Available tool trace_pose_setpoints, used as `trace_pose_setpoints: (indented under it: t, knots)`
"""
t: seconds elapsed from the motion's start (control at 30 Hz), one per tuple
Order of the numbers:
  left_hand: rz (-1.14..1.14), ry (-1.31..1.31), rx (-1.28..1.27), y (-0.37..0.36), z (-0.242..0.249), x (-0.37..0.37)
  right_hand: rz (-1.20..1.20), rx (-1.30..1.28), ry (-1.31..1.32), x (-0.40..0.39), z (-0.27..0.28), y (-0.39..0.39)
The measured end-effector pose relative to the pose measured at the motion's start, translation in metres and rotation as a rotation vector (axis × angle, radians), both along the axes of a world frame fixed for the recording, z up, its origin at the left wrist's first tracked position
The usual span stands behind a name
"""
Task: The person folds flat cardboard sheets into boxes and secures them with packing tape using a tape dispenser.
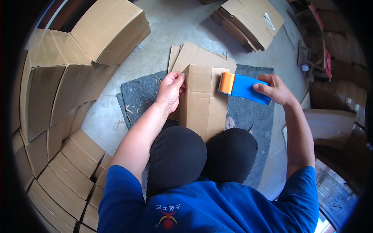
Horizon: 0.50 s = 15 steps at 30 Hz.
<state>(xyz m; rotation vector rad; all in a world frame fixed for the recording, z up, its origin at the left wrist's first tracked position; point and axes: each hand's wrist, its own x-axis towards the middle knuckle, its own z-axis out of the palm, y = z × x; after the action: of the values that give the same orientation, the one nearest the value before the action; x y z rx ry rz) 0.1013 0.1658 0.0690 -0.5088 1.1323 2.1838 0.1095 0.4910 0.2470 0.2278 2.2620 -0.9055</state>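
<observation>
A tall, narrow cardboard box (199,101) stands between my knees, its flaps folded in along a lengthwise seam. My left hand (171,90) pinches the box's far left edge, thumb and fingers closed on the cardboard. In my right hand (274,90) is a tape dispenser (245,87) with a blue body and an orange, toothed head. The toothed head is right at the box's right side. Behind the box, loose flat cardboard sheets (196,55) lie on a dark grey mat (252,108).
Made-up cardboard boxes (58,85) are stacked along the left side. A pile of flattened cartons (252,23) sits on the concrete floor ahead, with a white strip on top. More cartons (330,124) and shelving stand at the right. Small scraps (130,108) litter the mat.
</observation>
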Motion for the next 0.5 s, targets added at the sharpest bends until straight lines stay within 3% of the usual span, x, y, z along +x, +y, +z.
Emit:
trace_pose_setpoints:
  t: [0.07,0.1,0.17,0.2,0.27,0.3,0.33,0.43,0.5]
  knots:
    - [-0.007,0.368,-0.439,0.011,-0.018,0.008,-0.021,-0.038,0.025,0.001,-0.005,0.001]
    - [-0.12,0.489,-0.748,0.008,-0.011,0.015,-0.039,-0.072,0.047,0.003,-0.007,0.002]
    - [-0.39,0.358,-1.157,0.004,-0.047,0.03,-0.04,-0.079,0.029,0.003,-0.015,0.007]
    - [-0.444,0.321,-1.115,0.001,-0.039,0.025,-0.035,-0.081,0.008,0.002,-0.018,0.012]
    - [-0.193,0.558,-1.025,0.0,-0.018,0.003,-0.045,-0.089,0.023,0.003,-0.018,0.012]
    - [-0.134,0.611,-0.974,0.008,0.02,-0.01,-0.038,-0.099,0.034,0.003,-0.019,0.012]
    - [-0.041,0.882,-0.982,0.016,0.024,-0.02,-0.02,-0.092,0.025,0.003,-0.02,0.014]
    - [-0.274,1.226,-1.024,0.04,0.06,-0.05,-0.037,-0.095,-0.011,0.0,-0.014,0.01]
    - [-0.712,0.979,-0.956,0.052,0.073,-0.069,-0.025,-0.094,-0.029,-0.002,-0.014,0.013]
